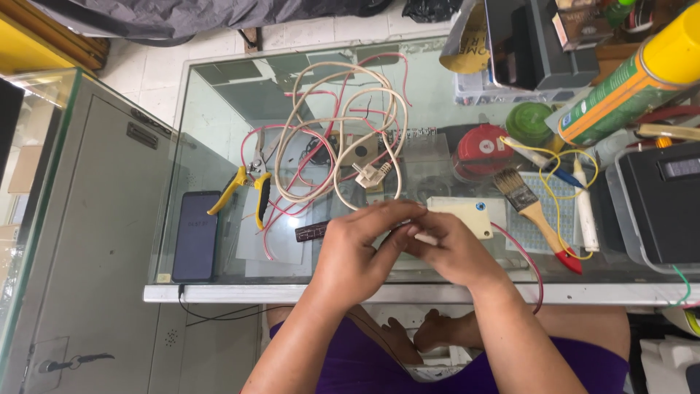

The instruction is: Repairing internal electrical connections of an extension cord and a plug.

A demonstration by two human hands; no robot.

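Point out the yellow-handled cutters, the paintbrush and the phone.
yellow-handled cutters [261, 197]: head view, right yellow handle.
paintbrush [519, 188]: head view, bristles and ferrule.
phone [195, 235]: head view, middle of dark screen.

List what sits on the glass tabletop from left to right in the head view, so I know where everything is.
Dark smartphone → yellow-handled pliers → coil of beige cable with plug → left hand → right hand → red round container → paintbrush → white pen-like tool → black box.

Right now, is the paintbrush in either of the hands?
No, the paintbrush lies on the glass table, right of both hands.
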